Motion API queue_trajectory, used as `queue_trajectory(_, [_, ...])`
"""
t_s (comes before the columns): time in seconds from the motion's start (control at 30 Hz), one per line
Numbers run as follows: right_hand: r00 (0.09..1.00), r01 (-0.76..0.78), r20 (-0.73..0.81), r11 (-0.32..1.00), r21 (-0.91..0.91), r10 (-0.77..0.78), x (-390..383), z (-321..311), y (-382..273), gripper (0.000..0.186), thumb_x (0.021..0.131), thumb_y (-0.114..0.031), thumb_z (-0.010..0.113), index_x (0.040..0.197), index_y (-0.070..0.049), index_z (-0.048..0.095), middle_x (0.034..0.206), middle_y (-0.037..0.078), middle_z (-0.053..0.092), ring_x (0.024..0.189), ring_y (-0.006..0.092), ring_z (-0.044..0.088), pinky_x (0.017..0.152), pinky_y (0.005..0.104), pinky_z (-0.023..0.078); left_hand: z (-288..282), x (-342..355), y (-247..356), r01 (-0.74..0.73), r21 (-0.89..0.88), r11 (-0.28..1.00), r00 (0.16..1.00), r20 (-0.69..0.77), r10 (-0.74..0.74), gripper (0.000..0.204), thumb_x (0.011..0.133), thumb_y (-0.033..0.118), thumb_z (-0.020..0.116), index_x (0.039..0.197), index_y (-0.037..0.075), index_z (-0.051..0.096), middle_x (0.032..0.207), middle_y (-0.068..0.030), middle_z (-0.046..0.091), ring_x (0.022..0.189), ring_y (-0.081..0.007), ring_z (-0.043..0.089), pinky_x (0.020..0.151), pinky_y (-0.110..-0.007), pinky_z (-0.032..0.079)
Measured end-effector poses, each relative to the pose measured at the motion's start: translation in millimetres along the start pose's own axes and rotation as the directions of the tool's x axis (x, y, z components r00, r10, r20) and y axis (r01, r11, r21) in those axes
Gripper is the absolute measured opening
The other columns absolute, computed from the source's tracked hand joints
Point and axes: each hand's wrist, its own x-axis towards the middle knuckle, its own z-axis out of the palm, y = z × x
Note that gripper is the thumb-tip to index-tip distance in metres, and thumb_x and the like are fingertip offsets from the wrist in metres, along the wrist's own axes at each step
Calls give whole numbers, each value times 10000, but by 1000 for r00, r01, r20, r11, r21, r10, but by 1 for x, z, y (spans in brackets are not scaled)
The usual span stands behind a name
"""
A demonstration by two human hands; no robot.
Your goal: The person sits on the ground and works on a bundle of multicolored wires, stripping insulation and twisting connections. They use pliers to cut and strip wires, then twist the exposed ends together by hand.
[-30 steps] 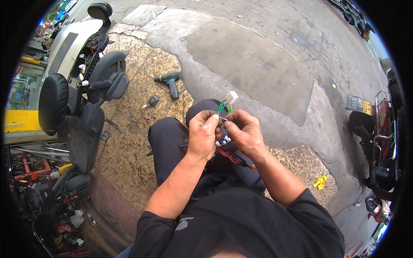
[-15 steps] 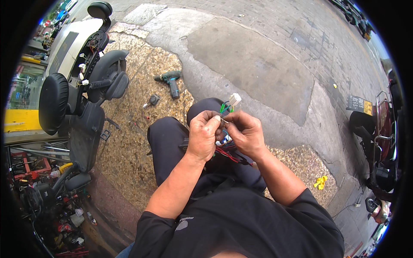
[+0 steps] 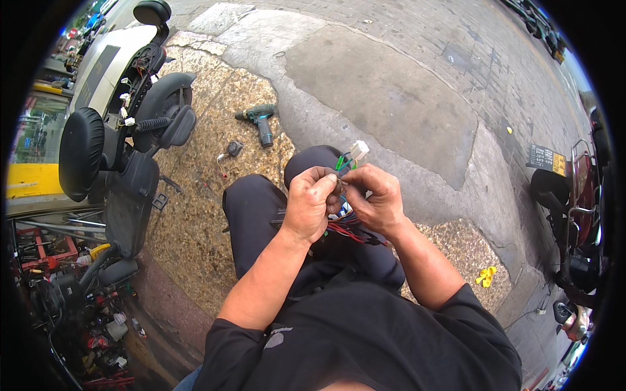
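Observation:
My left hand point(image 3: 309, 203) and my right hand point(image 3: 375, 197) meet above my lap, thumbs and fingers pinched close together. Between the fingertips they hold a thin wire, largely covered by the fingers. Just beyond the fingers a white plastic connector point(image 3: 358, 150) sticks up, with green wires point(image 3: 341, 161) beside it. Below the hands a bundle of red wires point(image 3: 352, 229) lies across my lap, some of it hidden by my right hand and wrist.
A cordless drill point(image 3: 261, 122) and a small dark part with thin leads point(image 3: 233, 149) lie on the pebbled ground. At left stands a partly opened electric scooter point(image 3: 134, 182), above cluttered tools and parts point(image 3: 98, 332). A yellow flower-like piece point(image 3: 486, 276) lies at right, near a parked red vehicle point(image 3: 583, 195).
The white connector has shifted slightly to the right and tilts a little differently. My right hand has moved slightly right, while my left hand stays nearly in place.

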Motion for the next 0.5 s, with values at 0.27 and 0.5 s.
queue_trajectory(0.27, [1000,-24,-5,999,33,24,-4,-1,2,125,825,79,683,917,-5,694,800,80,673,665,134,647,610,285,517,0,-1,0,10,-18,1000,1000,7,-10,72,981,59,581,931,25,620,796,-23,593,635,-73,480,520,-220,401])
queue_trajectory(0.5, [984,165,85,983,-78,-159,1,-12,7,195,786,85,705,952,-17,697,821,93,659,661,183,657,582,302,507,-3,0,1,37,2,999,998,59,-37,74,979,53,577,926,24,618,794,-23,591,635,-75,481,521,-221,399])
